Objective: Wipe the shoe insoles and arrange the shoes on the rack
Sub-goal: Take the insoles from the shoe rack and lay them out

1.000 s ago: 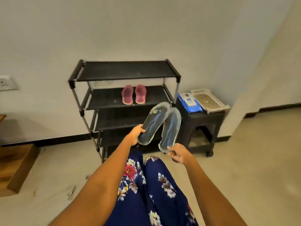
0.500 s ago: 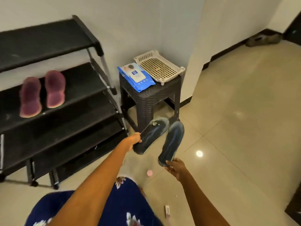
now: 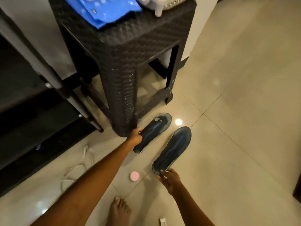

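Note:
Two dark blue insoles with pale streaks are low over the tiled floor. My left hand [image 3: 136, 137] grips the left insole [image 3: 154, 129] at its side, right beside the front leg of the black wicker stool [image 3: 120, 66]. My right hand [image 3: 170, 177] pinches the heel end of the right insole [image 3: 174, 147], which points away toward the upper right. The black shoe rack [image 3: 32, 101] fills the left edge; only its lower shelves show. A blue pack of wipes [image 3: 101, 10] lies on the stool top.
A white basket [image 3: 162, 4] sits on the stool beside the wipes. On the floor lie white laces [image 3: 76, 170], a small pink round object [image 3: 134, 176] and a small white tube [image 3: 162, 221]. My bare foot [image 3: 119, 211] is at the bottom.
The view swung right and down from the rack to the floor by the stool. Both hands lowered the insoles from chest height to near the floor and spread them apart.

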Demonstrator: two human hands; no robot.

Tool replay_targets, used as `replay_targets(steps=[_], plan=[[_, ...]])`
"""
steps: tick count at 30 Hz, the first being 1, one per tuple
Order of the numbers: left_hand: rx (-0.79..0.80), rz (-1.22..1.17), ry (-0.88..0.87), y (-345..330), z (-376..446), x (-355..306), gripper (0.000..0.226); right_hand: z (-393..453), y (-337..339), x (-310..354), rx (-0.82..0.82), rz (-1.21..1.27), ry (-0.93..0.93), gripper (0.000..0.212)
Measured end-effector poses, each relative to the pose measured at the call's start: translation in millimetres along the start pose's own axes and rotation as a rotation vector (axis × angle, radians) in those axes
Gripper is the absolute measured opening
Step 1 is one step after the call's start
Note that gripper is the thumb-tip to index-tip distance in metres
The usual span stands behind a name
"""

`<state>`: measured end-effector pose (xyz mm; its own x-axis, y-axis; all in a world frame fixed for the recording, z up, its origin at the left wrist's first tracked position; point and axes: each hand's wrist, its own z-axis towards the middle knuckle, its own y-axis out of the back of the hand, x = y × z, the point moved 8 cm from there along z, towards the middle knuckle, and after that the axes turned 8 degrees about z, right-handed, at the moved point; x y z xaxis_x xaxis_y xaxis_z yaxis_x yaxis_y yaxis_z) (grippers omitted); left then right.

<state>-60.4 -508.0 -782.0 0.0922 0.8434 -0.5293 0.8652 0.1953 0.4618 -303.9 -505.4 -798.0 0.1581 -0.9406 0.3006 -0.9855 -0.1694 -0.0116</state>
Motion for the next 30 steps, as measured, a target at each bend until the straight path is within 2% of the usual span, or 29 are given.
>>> replay_targets(steps=[4,8,13,16,18,21,27,30], plan=[[0.078,0.073,-0.011,-30.2,25.3,14.2,0.040,29.0,13.9,-7.4,-0.028,-0.016,-0.021,0.028],[0.107,0.042,0.024,-38.3,24.5,30.8,0.047,36.5,23.0,-6.3,-0.080,-0.073,0.015,0.037],[0.120,-0.069,0.043,-26.0,-18.2,21.4,0.043,-1.4,7.1,17.5,-0.091,-0.030,0.170,0.028],[0.098,-0.202,0.063,2.6,-62.7,5.8,0.031,-44.0,-17.6,36.1,-0.005,-0.066,0.221,0.015],[0.123,-0.316,0.099,26.2,-106.8,-5.1,0.024,-80.2,-39.7,46.0,0.065,-0.081,0.209,0.018],[0.099,-0.443,0.117,68.2,-174.3,-17.8,0.034,-151.0,-81.0,61.0,0.160,-0.217,0.274,0.011],[-0.132,-0.823,0.083,146.9,-309.9,-20.0,0.037,-309.6,-161.4,53.7,0.441,-0.393,0.400,0.019],[-0.286,-0.943,0.043,187.6,-380.1,-5.1,0.034,-381.3,-191.8,35.9,0.541,-0.445,0.467,0.031]])
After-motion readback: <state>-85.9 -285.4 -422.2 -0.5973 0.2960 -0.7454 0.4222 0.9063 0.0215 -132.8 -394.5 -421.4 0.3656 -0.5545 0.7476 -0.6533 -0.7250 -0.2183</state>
